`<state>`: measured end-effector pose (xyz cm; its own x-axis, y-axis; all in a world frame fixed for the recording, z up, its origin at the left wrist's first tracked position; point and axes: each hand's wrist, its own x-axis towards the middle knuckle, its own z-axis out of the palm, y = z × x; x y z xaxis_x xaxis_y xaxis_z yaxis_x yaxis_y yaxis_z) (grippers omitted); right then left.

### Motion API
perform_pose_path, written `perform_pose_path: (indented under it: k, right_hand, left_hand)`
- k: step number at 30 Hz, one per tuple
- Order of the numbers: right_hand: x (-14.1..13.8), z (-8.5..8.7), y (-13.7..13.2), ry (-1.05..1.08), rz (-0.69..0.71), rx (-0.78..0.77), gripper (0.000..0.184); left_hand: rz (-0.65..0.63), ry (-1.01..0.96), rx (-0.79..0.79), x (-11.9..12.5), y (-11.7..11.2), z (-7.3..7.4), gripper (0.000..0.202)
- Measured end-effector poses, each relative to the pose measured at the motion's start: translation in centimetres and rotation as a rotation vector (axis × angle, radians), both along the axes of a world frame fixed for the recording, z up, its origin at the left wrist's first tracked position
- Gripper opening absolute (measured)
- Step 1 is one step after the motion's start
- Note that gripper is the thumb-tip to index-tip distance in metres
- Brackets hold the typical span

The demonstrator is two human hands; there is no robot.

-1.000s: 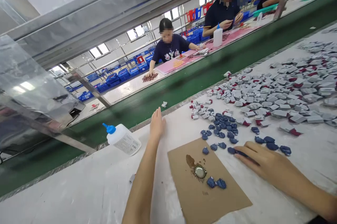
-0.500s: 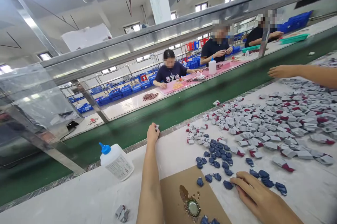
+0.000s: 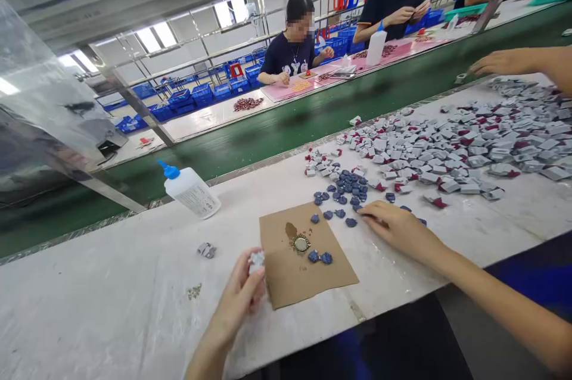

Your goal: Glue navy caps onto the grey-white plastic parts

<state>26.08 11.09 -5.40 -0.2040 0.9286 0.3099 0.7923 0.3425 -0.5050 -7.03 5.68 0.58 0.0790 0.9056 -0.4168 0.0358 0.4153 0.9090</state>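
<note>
Grasping a light grey piece (image 3: 256, 259) between thumb and fingers of the left hand (image 3: 245, 286), just beside the left edge of the cardboard sheet (image 3: 286, 286). Reaching to the right of the cardboard with the right hand (image 3: 395, 225), palm down, fingertips at the edge of the scattered dark blue pieces (image 3: 351, 222). Cannot tell about a grip on any of them.

Can see most of these loosely clustered on the surface (image 3: 129, 314) beyond the cardboard's far right corner, with a side-by-side blue pair (image 3: 326, 258) on the cardboard itself. Can also make out a round crimped cap (image 3: 301, 243) near the cardboard's middle, close to a brown patch (image 3: 291, 230).

Left of the cardboard, can find a darker grey piece (image 3: 207, 250) and some small gold-coloured bits (image 3: 193, 291). Beyond its far left corner, can spot a white bottle (image 3: 194, 194) with a blue nozzle (image 3: 170, 171). Well to the cardboard's right and beyond, can see a broad spread of grey and dark red pieces (image 3: 447, 145), another person's hand (image 3: 503, 62) and, farther beyond the cardboard, a green belt (image 3: 268, 139).
</note>
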Motion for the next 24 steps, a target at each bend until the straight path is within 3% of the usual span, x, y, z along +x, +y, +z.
perform_pose_path:
  k: [4,11,15,20,24]
  right_hand:
    - [-0.7,1.7,-0.4,0.132,-0.062,-0.111,0.022]
    - [-6.0,4.5,-2.3,0.491,0.115,-0.418,0.020]
    - [-7.4,5.0,-2.4,0.564,0.139,-0.468,0.022]
    - [-8.1,4.9,-2.0,0.529,0.030,-0.535,0.027]
    - [-9.4,4.3,-1.4,0.344,0.143,-0.347,0.026]
  left_hand:
    - [0.206,-0.309,-0.107,0.7,-3.2,-2.6,0.048]
    - [0.548,-0.544,0.102,2.2,-3.0,-4.5,0.043]
    - [0.548,-0.571,0.105,2.0,-3.0,-4.8,0.038]
    - [0.558,-0.605,0.097,1.8,-3.1,-4.9,0.037]
    - [0.558,-0.614,0.101,1.8,-3.1,-5.1,0.037]
